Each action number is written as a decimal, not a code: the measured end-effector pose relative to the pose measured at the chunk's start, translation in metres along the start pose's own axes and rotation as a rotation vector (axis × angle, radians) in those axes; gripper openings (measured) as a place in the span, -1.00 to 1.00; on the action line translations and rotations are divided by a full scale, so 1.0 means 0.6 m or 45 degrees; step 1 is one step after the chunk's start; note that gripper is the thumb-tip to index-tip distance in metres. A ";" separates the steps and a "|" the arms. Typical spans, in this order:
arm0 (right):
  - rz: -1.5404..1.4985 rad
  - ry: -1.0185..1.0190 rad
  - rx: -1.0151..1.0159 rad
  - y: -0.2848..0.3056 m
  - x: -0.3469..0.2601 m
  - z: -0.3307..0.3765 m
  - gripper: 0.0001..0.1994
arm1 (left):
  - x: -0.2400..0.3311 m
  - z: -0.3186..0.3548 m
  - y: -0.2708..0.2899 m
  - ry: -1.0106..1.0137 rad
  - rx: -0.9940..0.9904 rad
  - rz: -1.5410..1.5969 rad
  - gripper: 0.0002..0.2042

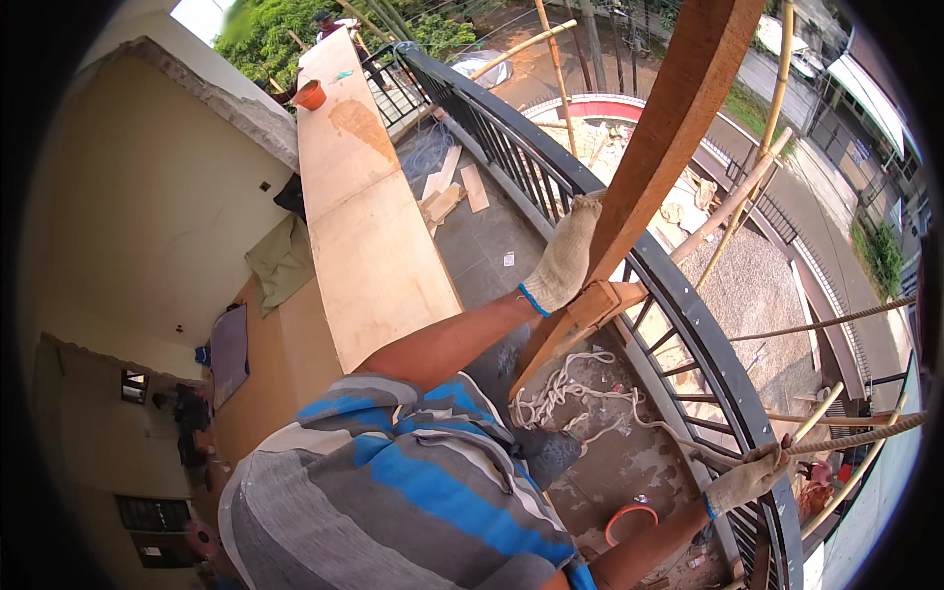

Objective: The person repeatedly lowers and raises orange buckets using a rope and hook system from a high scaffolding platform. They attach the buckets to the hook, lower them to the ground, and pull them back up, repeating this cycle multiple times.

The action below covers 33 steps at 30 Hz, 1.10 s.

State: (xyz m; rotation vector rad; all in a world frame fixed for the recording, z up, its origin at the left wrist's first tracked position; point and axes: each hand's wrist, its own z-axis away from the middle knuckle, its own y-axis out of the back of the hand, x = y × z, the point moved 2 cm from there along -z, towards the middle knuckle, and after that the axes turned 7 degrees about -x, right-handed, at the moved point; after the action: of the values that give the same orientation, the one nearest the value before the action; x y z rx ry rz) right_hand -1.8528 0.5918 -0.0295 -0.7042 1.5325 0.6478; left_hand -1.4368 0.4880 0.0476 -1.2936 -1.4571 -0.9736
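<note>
My left hand (565, 254), in a knitted cream glove with a blue cuff, grips the side of a thick brown wooden post (674, 123). The post leans up to the right past the railing, and some of my fingertips are hidden at its edge. Lower right, my gloved right hand (747, 482) is closed around a thick rope (855, 435) at the top of the black railing (678, 305). Taut beyond my hand, this rope runs out to the right. Loose coils of pale rope (570, 391) lie on the floor by the post's foot.
Left of me stretches a long plywood surface (369, 241) with an orange bucket (310, 94) at its far end. Wood offcuts (447, 192) lie on the floor, and another orange bucket (630, 524) stands near my right forearm. Bamboo poles (762, 157) rise outside the railing, above lower ground.
</note>
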 end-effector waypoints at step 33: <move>0.029 0.166 -0.146 0.054 0.114 -0.137 -0.77 | 0.016 -0.025 -0.018 0.003 0.154 -0.463 -0.26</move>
State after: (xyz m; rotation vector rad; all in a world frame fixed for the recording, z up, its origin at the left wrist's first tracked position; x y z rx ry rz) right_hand -1.9340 0.5471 -0.0918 -0.8298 1.6345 0.7229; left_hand -1.4459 0.4748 0.0606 -0.9575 -1.7587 -1.0986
